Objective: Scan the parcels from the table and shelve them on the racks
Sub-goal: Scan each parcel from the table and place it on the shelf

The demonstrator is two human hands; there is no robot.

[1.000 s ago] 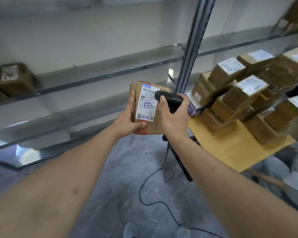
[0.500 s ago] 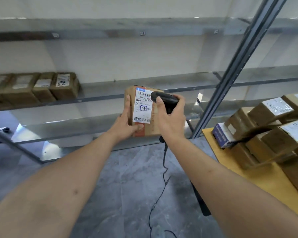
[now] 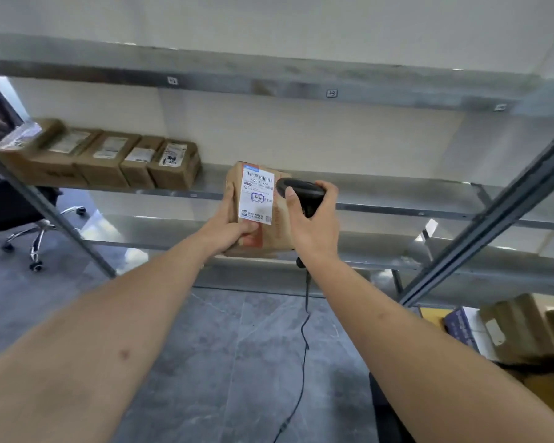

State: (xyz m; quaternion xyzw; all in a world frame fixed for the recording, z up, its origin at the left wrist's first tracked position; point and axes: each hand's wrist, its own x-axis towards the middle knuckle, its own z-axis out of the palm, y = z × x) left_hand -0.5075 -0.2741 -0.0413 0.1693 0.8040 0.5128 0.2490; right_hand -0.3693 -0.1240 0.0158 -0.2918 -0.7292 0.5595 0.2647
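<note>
bare middle shelf right of the shelved parcels (slanted rack post further right)

left hand: bare, no glove | right hand: bare | forearms: sleeveless, small marks

- Brown cardboard parcel with a white label printed in black and blue
- Black scanner, black cable
- Grey metal rack
- Grey marbled floor
- Yellow-tan counter
</note>
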